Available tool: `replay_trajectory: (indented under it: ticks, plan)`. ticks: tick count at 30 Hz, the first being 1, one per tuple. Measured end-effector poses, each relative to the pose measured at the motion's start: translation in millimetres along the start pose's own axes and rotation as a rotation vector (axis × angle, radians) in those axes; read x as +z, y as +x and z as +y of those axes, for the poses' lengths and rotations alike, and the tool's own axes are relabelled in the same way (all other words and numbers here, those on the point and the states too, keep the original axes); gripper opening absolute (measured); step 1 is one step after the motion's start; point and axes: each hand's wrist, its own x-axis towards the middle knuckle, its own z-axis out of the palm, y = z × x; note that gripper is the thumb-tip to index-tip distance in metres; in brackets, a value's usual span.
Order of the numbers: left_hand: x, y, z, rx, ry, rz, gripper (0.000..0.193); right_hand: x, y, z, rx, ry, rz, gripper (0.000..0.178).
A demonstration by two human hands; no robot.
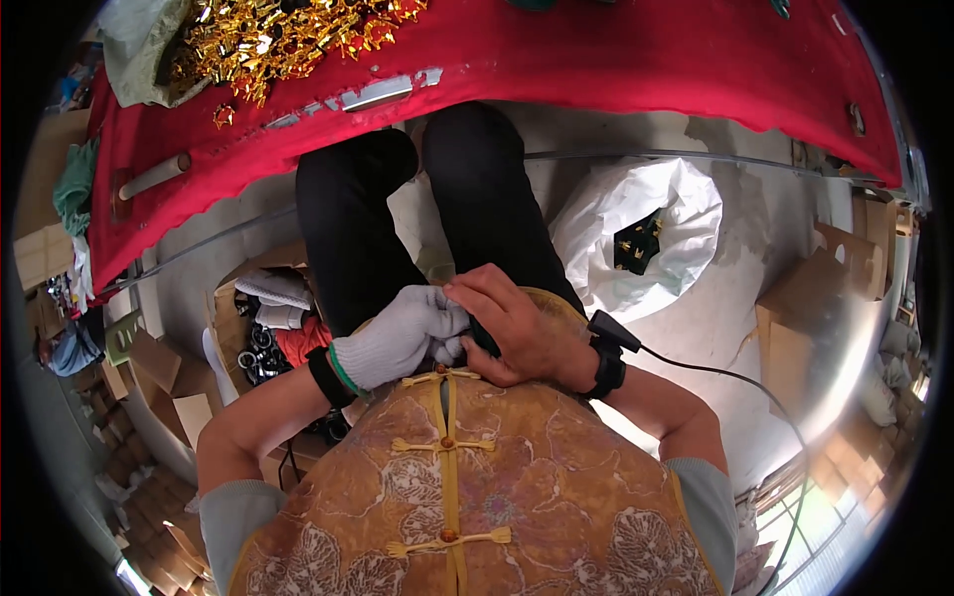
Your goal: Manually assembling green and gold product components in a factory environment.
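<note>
Red cloth (616,70) beyond; left fingers (446,320) and right fingers (494,290) curl round a dark green, mostly hidden piece (484,338).

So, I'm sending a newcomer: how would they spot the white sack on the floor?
Start at the big red-covered table across the top. Below its edge, right of the person's black-trousered legs, the white sack sits on the pale floor. Unlike the brown cardboard boxes further right, it is crumpled and its open mouth shows dark pieces with golden bits.
</note>
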Motion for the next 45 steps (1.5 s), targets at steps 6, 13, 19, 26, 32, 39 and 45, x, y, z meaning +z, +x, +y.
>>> replay_trajectory:
  ticks: [6,13,19,26,32,39,45]
  plan:
    - [11.6,-3.2,-0.2,0.213,0.096,0.120,0.016,0.7,14.6,-9.2,0.392,0.371,0.293,0.066]
    - [7.2,-4.7,-6.9,0.163,-0.087,0.065,0.017,-8.6,7.8,-17.6,0.357,0.408,0.029,0.093]
    - [8.7,-5.1,-6.8,0.181,0.145,0.048,0.021,1.1,-8.4,-16.2,0.464,0.493,0.063,0.105]
    - [-1.7,3.7,-4.9,0.099,0.175,-0.018,0.023,1.3,-15.5,-17.2,0.567,0.327,0.016,0.105]
    - [4.6,2.1,-3.4,0.053,0.113,0.002,0.020,-9.0,-10.5,-22.9,0.412,0.296,-0.003,0.094]
    - [14.5,-2.9,6.6,0.055,0.127,-0.052,0.019,-3.5,-19.0,-19.3,0.371,0.151,0.116,0.069]
    - [30.4,1.7,2.6,0.253,0.302,-0.010,0.009,-2.4,-26.1,-14.4,0.364,0.174,0.244,0.046]
